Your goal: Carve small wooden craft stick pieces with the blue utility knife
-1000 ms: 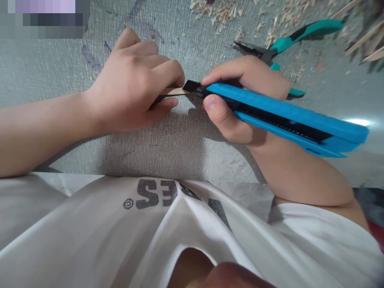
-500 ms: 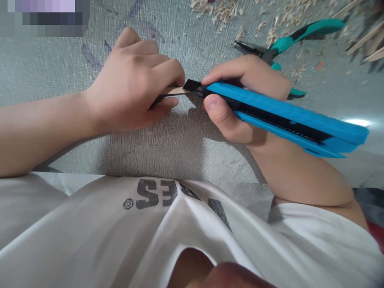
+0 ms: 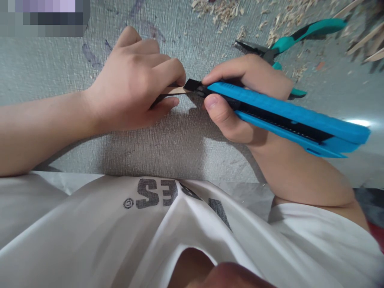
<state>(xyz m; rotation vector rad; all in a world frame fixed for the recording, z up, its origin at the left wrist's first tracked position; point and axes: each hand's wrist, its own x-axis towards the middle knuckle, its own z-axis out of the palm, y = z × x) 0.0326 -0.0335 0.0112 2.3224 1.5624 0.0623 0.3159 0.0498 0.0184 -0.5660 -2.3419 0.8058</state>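
Observation:
My left hand point(image 3: 141, 80) is closed around a thin, flat wooden stick point(image 3: 175, 91), and only a short end of it shows past the fingers. In my right hand point(image 3: 237, 100) is a blue utility knife point(image 3: 288, 110), gripped near its front between thumb and fingers. The knife's dark blade end meets the tip of the stick between my two hands. Most of the stick is hidden inside my left hand.
Beyond my right hand lie pliers point(image 3: 282, 45) with teal and black handles. Pale wood shavings point(image 3: 223, 14) are scattered over the grey textured table point(image 3: 156, 148). Several wooden sticks point(image 3: 367, 40) lie at the far right.

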